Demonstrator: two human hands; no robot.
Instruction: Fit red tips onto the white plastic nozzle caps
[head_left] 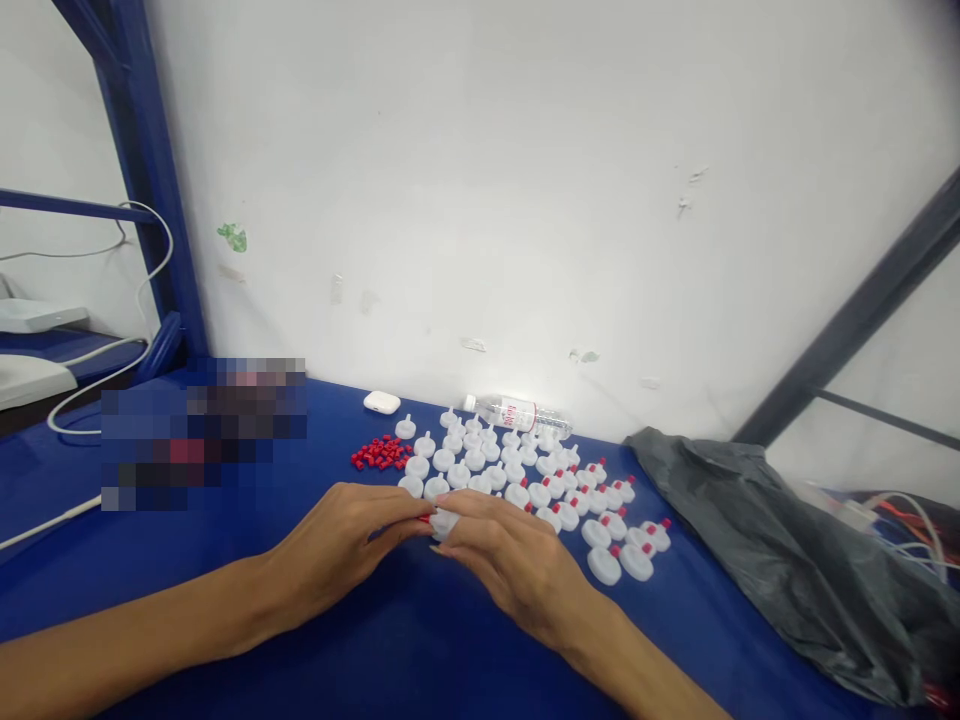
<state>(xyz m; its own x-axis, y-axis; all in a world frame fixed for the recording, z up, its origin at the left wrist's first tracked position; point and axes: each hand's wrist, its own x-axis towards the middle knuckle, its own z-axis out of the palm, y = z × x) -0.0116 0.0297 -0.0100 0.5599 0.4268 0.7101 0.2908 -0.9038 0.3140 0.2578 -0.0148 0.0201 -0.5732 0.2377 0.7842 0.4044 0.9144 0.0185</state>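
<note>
Above the worktop (pixel 405 640) the two hands come together: the left hand (pixel 349 530) pinches a small red cap (pixel 425 518), of which only little is visible, and the right hand (pixel 514 550) grips the white lid (pixel 444 524) just at it. Behind them, toward the back edge of the worktop, are many other white lids (pixel 474 458), several at the right with red tips, and a loose red pile (pixel 381 453) lies beside their left side. Along this back edge lies a clear bottle (pixel 517 413).
</note>
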